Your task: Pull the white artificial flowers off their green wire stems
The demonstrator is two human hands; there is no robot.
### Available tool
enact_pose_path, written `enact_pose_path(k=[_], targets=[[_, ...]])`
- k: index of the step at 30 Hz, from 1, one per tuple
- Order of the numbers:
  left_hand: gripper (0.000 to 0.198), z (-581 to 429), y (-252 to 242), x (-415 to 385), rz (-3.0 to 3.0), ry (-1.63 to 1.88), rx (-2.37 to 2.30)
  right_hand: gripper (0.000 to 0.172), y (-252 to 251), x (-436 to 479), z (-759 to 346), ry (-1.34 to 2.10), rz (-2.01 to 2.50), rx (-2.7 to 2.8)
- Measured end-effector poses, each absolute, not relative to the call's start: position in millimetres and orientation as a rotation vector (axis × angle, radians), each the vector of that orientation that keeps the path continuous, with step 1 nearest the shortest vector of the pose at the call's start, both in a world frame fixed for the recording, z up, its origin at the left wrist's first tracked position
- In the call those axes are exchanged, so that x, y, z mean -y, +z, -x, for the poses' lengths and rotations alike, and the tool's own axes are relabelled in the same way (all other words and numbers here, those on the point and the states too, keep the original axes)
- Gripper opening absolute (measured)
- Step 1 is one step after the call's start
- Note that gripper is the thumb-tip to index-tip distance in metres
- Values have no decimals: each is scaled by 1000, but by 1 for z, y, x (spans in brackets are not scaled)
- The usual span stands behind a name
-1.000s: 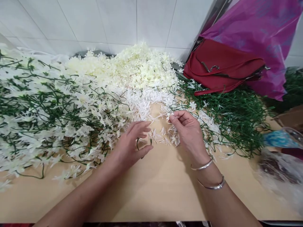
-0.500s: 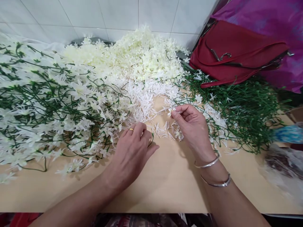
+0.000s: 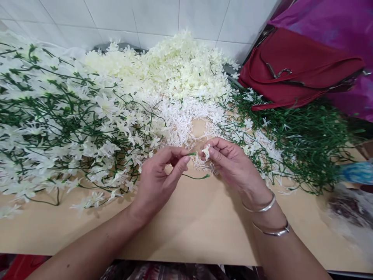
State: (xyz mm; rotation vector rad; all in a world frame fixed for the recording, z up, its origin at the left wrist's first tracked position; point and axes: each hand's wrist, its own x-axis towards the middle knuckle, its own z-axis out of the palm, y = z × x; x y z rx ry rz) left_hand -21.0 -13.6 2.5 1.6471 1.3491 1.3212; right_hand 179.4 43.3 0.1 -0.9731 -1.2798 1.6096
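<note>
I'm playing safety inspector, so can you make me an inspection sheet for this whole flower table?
Surface: light-brown table, partly covered with stemmed flowers, loose blossoms, thin white strands and a green heap.
Things in hand: green stem and small white flower, apart.
Clutter: red bag by the green heap; clear plastic bag at right.
Hands: left hand pinches the stem; right hand pinches the flower.
Cables: nothing seen.
Surroundings: white tiled wall behind; purple plastic behind the red bag.
</note>
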Motion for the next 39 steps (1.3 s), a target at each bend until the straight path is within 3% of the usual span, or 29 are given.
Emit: enact_pose_path(k=[4, 27, 39], targets=[[10, 18, -4, 12, -1428, 1290, -1284, 27, 1, -41, -179, 1648, 939, 1328], [7, 17, -9, 13, -1594, 1247, -1346, 29, 0, -40, -172, 1618, 976, 1385], [16, 16, -24, 13, -1409, 1152, -1268, 27, -3, -40, -171, 1551, 1051, 1496]])
